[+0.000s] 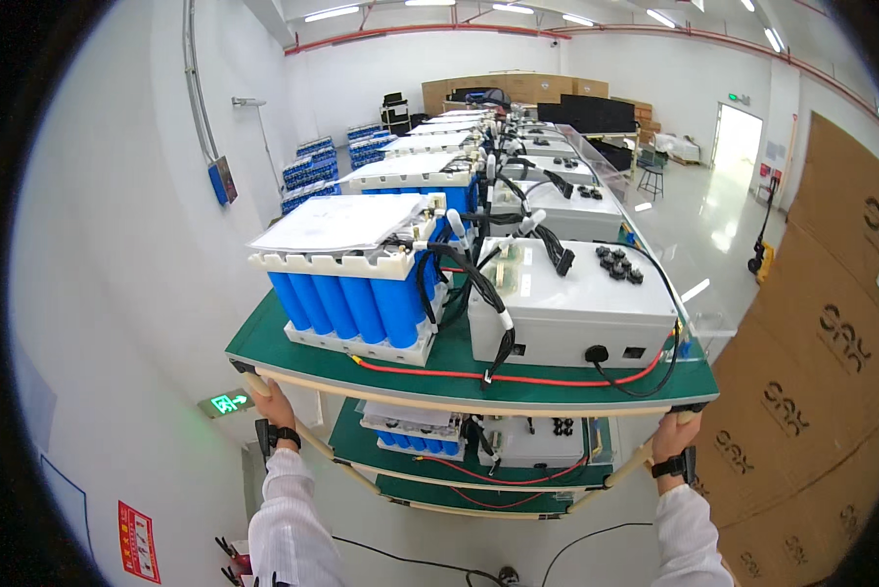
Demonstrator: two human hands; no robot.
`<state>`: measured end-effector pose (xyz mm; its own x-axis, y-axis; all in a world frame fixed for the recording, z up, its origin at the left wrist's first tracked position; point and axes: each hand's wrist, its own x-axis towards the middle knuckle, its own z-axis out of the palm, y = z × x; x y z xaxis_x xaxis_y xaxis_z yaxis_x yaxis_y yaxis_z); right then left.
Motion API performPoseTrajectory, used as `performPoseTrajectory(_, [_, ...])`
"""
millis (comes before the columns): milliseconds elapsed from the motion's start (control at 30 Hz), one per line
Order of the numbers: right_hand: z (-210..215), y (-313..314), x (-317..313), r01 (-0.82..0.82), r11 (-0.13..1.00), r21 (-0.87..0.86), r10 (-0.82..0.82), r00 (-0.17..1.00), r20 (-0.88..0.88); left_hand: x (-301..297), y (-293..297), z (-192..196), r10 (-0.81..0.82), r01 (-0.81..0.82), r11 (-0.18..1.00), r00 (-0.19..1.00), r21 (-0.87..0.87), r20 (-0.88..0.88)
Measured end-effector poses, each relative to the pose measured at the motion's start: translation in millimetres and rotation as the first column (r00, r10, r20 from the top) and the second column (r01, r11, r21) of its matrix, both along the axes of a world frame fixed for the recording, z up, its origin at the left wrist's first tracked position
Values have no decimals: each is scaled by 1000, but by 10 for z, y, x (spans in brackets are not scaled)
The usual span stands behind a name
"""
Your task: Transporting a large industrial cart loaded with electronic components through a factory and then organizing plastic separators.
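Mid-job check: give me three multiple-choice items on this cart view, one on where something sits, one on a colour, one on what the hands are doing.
1. Where does the battery pack sit on the cart's top shelf?
A. left of the white box
B. right of the white box
C. on top of the white box

2. What colour are its upright cells?
A. red
B. blue
C. yellow

3. What are the hands doing?
A. lifting the white box
B. hanging free
C. each gripping a cart handle

Answers:
1 A, the pack stands left of the white box.
2 B, the cells are blue.
3 C, the left hand and right hand each wrap a handle.
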<state>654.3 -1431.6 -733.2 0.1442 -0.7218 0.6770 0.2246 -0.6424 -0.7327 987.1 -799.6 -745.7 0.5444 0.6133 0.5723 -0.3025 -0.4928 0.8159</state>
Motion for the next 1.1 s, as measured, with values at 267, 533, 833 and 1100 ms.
performPoseTrajectory(267, [-823,-500,126,-88,987,133,63,981,182,-40,-199,83,52,-89,977,981,193,188])
performPoseTrajectory(533, [-93,-24,-15,189,980,65,-163,945,-285,-249,-198,208,44,-63,988,990,139,135])
performPoseTrajectory(833, [-139,98,-29,301,952,55,-289,943,-167,-163,-226,300,-50,50,999,999,-14,2])
performPoseTrajectory(1100, [-287,-120,9,200,975,93,-169,948,-270,-200,-203,236,-57,53,997,997,55,59])
